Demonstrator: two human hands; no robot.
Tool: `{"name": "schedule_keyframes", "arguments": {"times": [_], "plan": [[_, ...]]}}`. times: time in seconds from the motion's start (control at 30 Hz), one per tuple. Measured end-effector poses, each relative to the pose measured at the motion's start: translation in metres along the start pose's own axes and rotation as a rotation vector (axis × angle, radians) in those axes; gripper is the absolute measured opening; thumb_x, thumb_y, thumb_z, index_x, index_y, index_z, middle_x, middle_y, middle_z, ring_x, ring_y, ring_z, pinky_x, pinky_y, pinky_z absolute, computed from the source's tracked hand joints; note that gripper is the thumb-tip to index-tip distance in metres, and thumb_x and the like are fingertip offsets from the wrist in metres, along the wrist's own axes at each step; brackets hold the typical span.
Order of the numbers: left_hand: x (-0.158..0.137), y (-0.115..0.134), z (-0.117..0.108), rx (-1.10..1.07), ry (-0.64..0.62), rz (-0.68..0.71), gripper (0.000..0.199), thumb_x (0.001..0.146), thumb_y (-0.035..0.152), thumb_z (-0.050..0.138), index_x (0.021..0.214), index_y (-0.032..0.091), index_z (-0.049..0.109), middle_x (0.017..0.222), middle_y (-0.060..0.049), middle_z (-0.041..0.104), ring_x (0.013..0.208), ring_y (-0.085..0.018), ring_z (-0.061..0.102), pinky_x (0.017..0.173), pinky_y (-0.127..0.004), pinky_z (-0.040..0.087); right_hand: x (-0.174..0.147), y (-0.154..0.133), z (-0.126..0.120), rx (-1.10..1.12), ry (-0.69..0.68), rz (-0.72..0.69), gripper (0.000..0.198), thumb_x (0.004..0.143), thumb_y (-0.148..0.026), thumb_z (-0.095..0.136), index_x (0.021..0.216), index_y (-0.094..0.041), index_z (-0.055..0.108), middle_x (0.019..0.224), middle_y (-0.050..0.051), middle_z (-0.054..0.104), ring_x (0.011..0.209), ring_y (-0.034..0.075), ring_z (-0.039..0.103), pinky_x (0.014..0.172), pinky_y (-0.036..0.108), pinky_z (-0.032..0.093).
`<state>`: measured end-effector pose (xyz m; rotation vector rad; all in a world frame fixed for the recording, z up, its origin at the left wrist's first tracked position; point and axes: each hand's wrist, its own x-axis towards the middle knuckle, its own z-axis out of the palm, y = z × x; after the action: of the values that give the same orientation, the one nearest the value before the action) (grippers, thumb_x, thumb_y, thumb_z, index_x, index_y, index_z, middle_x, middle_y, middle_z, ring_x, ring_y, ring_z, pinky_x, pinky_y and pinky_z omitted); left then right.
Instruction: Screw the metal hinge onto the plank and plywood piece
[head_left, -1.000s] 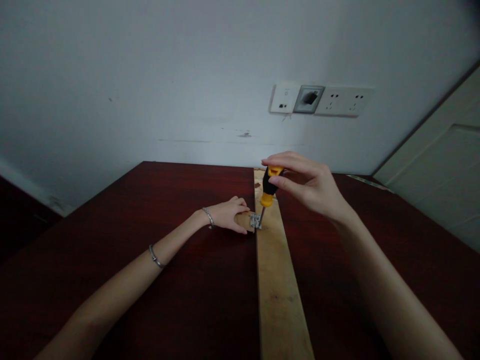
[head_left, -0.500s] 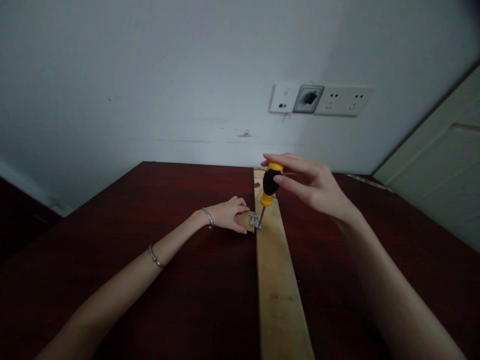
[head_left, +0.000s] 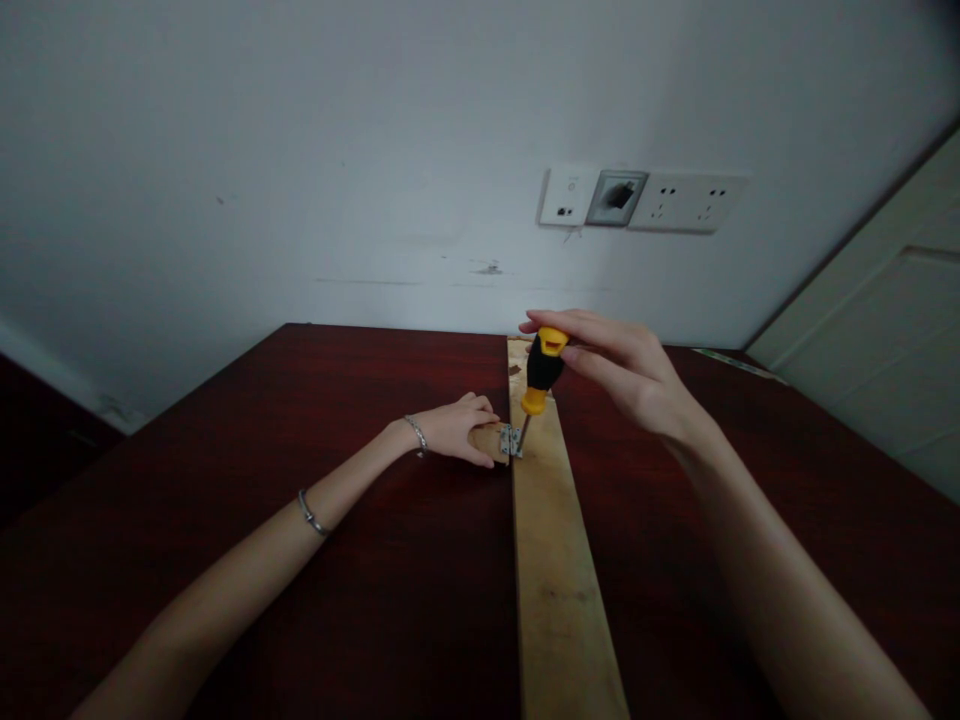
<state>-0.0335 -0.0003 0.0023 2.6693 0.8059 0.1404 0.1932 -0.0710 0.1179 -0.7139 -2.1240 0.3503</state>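
The left hand (head_left: 454,427) is curled partway closed round a small wooden block (head_left: 487,442), thumb on its near side and fingers on its far side; the block's right end sits up against the left edge of a long wooden board (head_left: 551,520), and a metal butt hinge (head_left: 512,440) bridges the two, one leaf on each; that grip looks meant to steady the block, so that the hinge lies flat across the joint. The right hand (head_left: 619,365) is half open, thumb and fingertips lightly about the upper handle of a yellow-and-black screwdriver (head_left: 544,370); the tool leans a little to the right, its shaft coming down to the hinge's right leaf; the lean and the fingertip hold probably suit light turning with the palm kept off the handle; whether the tip is seated in a screw is too small to tell.

The board's far end reaches the far edge of the dark red table (head_left: 360,380), close to the wall (head_left: 300,150), while its near end runs out of view; table surface spreads wide to left and right of the board, so both forearms have room from the near side; the wall sockets (head_left: 679,203) are well apart from the screwdriver, beyond and above it, and the pale panel (head_left: 885,300) at far right stands well away from the right hand.
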Motion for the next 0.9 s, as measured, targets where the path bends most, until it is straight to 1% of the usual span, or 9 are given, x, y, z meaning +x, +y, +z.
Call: {"name": "schedule_keyframes", "arguments": {"times": [0.1,0.27,0.33,0.43,0.5,0.67,0.77,0.83,0.9], "plan": [[0.0006,-0.0006,0.0005,0.005,-0.003,0.002,0.065,0.068,0.053,0.070,0.120,0.017,0.056,0.115,-0.009,0.050,0.106,-0.024,0.043,0.097,-0.036,0.038,0.0007,0.0045,0.0032,0.009,0.085,0.047,0.035,0.086,-0.029,0.058,0.121,-0.026,0.059,0.114,0.005,0.064,0.097,0.019,0.061,0.082,0.035,0.053],[0.0012,-0.0018,0.0014,0.011,-0.003,0.004,0.067,0.069,0.054,0.069,0.122,0.016,0.055,0.116,-0.009,0.050,0.108,-0.025,0.042,0.098,-0.036,0.037,0.0039,0.0072,0.0076,-0.088,0.131,-0.013,0.029,0.075,-0.038,0.070,0.099,-0.023,0.066,0.097,0.005,0.061,0.085,0.017,0.059,0.065,0.028,0.054],[0.0011,-0.0020,0.0013,0.010,-0.004,0.005,0.067,0.069,0.054,0.070,0.122,0.015,0.055,0.116,-0.009,0.049,0.108,-0.025,0.042,0.098,-0.036,0.037,0.0038,0.0045,0.0058,-0.092,0.125,-0.028,0.026,0.077,-0.037,0.068,0.100,-0.023,0.066,0.102,0.006,0.061,0.091,0.019,0.059,0.066,0.028,0.054],[0.0008,-0.0016,0.0008,0.007,-0.008,0.001,0.067,0.069,0.053,0.070,0.121,0.014,0.055,0.116,-0.010,0.049,0.108,-0.025,0.042,0.098,-0.035,0.037,0.0021,-0.0002,0.0010,-0.045,0.088,-0.020,0.025,0.086,-0.028,0.056,0.109,-0.025,0.065,0.112,0.006,0.063,0.102,0.021,0.059,0.077,0.034,0.054],[0.0006,-0.0010,0.0004,0.005,-0.009,0.001,0.066,0.069,0.053,0.070,0.121,0.015,0.055,0.116,-0.009,0.049,0.108,-0.024,0.043,0.098,-0.035,0.037,0.0012,-0.0018,-0.0014,-0.019,0.072,0.002,0.026,0.088,-0.024,0.052,0.111,-0.026,0.065,0.111,0.005,0.066,0.101,0.021,0.061,0.082,0.036,0.052],[0.0001,0.0008,-0.0003,-0.001,-0.007,-0.001,0.065,0.069,0.052,0.071,0.120,0.015,0.056,0.115,-0.009,0.049,0.107,-0.024,0.043,0.097,-0.035,0.038,0.0030,0.0009,0.0003,-0.102,0.128,0.009,0.026,0.083,-0.030,0.061,0.107,-0.025,0.067,0.097,0.005,0.066,0.084,0.018,0.061,0.066,0.031,0.053],[-0.0001,0.0013,-0.0005,-0.002,-0.005,-0.003,0.064,0.069,0.052,0.070,0.120,0.016,0.056,0.115,-0.009,0.049,0.107,-0.024,0.043,0.097,-0.036,0.038,0.0043,0.0031,0.0027,-0.149,0.141,0.011,0.025,0.080,-0.036,0.064,0.101,-0.024,0.069,0.092,0.005,0.061,0.080,0.017,0.058,0.060,0.029,0.052],[0.0000,0.0008,-0.0003,-0.007,-0.003,0.001,0.064,0.070,0.053,0.069,0.120,0.016,0.056,0.115,-0.009,0.049,0.107,-0.025,0.043,0.097,-0.036,0.038,0.0039,0.0031,0.0022,-0.170,0.137,0.004,0.027,0.082,-0.037,0.062,0.105,-0.025,0.068,0.097,0.006,0.060,0.084,0.018,0.058,0.064,0.031,0.053],[0.0003,-0.0003,0.0002,-0.012,-0.002,0.008,0.065,0.070,0.054,0.068,0.120,0.016,0.056,0.115,-0.009,0.049,0.107,-0.024,0.043,0.097,-0.036,0.038,0.0027,0.0019,0.0001,-0.157,0.109,-0.019,0.029,0.087,-0.033,0.054,0.113,-0.027,0.065,0.111,0.007,0.061,0.097,0.021,0.059,0.078,0.036,0.053]]}}
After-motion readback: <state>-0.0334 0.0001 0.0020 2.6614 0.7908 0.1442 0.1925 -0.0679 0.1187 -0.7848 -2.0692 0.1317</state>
